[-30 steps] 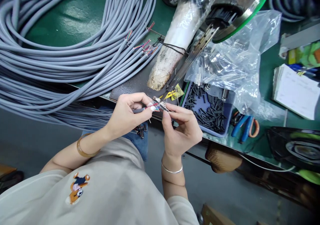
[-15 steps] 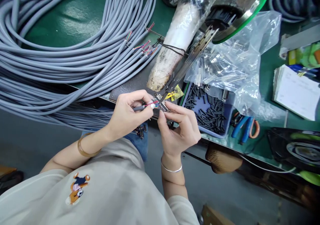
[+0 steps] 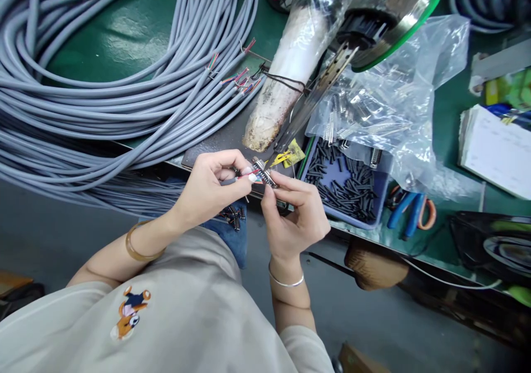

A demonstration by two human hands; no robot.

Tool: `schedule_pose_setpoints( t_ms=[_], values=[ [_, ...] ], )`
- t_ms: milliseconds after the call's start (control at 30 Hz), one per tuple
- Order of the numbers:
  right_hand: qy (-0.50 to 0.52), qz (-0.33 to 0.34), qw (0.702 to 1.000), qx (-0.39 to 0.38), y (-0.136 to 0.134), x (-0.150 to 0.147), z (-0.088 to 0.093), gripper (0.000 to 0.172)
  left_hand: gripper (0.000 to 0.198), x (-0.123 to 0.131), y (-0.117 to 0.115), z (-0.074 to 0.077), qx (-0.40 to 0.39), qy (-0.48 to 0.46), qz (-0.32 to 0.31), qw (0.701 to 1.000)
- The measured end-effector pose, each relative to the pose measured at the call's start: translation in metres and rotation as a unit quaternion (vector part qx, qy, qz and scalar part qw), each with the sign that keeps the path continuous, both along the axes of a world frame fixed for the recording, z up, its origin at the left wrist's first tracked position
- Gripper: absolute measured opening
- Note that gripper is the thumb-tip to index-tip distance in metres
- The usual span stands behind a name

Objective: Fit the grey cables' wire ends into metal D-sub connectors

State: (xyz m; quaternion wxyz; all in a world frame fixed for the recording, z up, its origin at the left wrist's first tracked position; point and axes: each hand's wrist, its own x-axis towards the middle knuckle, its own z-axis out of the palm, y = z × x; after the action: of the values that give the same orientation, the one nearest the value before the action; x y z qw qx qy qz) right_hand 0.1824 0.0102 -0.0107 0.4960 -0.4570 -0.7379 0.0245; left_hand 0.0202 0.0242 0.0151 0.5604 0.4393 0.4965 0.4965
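Between thumb and fingers, my left hand (image 3: 213, 187) pinches the stripped end of a grey cable (image 3: 228, 181), whose thin red and other coloured wires reach right. My right hand (image 3: 295, 207) grips a small metal multi-pin connector (image 3: 265, 175) by its right end. The wires meet the connector's pin row; whether each one is attached I cannot tell. Just above, the dark tip of a soldering iron (image 3: 286, 135) in a slotted metal piece points down at the connector. A white, scorched wrapped tube (image 3: 286, 52) stands beside it. My fingertips hide part of the connector.
Coiled grey cables (image 3: 103, 93) cover the left side. A blue tray (image 3: 338, 218) holds black tubing pieces, with a clear plastic bag (image 3: 373, 102) of connectors behind. Blue-handled pliers (image 3: 410, 212), a notepad (image 3: 493, 146) and a green-rimmed spool (image 3: 433, 8) lie right. More connectors (image 3: 234, 216) rest on my lap.
The connector has shifted slightly left and turned, showing more of its pin row beneath the iron's tip. Both hands keep their pinch. The view has shifted slightly.
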Motion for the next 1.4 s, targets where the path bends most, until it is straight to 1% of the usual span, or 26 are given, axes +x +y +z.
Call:
schedule_pose_setpoints(
  t_ms=[67, 200, 333, 633, 700, 867, 1000, 1067, 1100, 1200, 1267, 1300, 1333, 1367, 1400],
  values=[
    [0.007, 0.002, 1.000, -0.006, 0.001, -0.001, 0.001, 0.018, 0.014, 0.000, -0.001, 0.000, 0.000, 0.000, 0.004, 1.000],
    [-0.013, 0.002, 1.000, 0.016, 0.003, -0.002, 0.002, 0.019, 0.011, 0.002, -0.001, -0.002, 0.013, 0.011, 0.023, 1.000],
    [-0.014, -0.001, 1.000, 0.015, 0.005, -0.002, 0.000, 0.018, 0.011, 0.004, 0.000, -0.002, 0.021, 0.023, 0.032, 0.999],
    [0.000, -0.012, 1.000, 0.020, 0.007, -0.006, 0.005, 0.020, 0.010, 0.007, 0.000, 0.008, 0.048, 0.042, 0.050, 0.997],
    [-0.018, -0.011, 0.999, 0.034, 0.006, -0.005, 0.004, 0.019, 0.010, 0.006, 0.000, 0.007, 0.048, 0.042, 0.046, 0.997],
    [-0.086, 0.001, 0.994, 0.067, 0.002, -0.002, -0.002, 0.016, 0.012, 0.003, -0.001, -0.002, 0.024, 0.037, 0.021, 0.999],
    [-0.084, 0.001, 0.994, 0.071, 0.000, 0.000, -0.002, 0.017, 0.013, 0.002, -0.003, -0.002, 0.006, 0.024, 0.008, 1.000],
    [-0.053, 0.001, 0.997, 0.055, 0.000, 0.000, -0.001, 0.018, 0.013, 0.001, -0.005, 0.000, -0.004, 0.004, -0.008, 1.000],
    [-0.031, 0.002, 0.999, 0.033, -0.001, 0.001, 0.000, 0.018, 0.014, 0.000, -0.007, 0.001, -0.011, -0.013, -0.017, 1.000],
    [0.034, 0.028, 0.996, -0.084, -0.004, 0.002, 0.003, 0.014, 0.027, -0.006, -0.012, -0.001, -0.019, -0.081, -0.045, 0.996],
    [0.064, 0.038, 0.986, -0.151, -0.007, 0.004, 0.004, 0.010, 0.025, -0.009, -0.014, -0.004, -0.007, -0.108, -0.065, 0.992],
    [0.077, 0.031, 0.985, -0.154, -0.008, 0.006, 0.005, 0.007, 0.021, -0.010, -0.015, -0.005, 0.001, -0.113, -0.070, 0.991],
    [0.090, 0.016, 0.987, -0.130, -0.009, 0.008, 0.005, 0.005, 0.016, -0.011, -0.016, -0.007, 0.009, -0.114, -0.072, 0.991],
    [0.105, -0.001, 0.991, -0.077, -0.008, 0.010, 0.005, 0.006, 0.012, -0.011, -0.016, -0.008, 0.014, -0.114, -0.070, 0.991],
    [0.129, -0.019, 0.992, 0.000, -0.007, 0.012, 0.005, 0.009, 0.009, -0.011, -0.016, -0.009, 0.018, -0.116, -0.066, 0.991]
  ],
)
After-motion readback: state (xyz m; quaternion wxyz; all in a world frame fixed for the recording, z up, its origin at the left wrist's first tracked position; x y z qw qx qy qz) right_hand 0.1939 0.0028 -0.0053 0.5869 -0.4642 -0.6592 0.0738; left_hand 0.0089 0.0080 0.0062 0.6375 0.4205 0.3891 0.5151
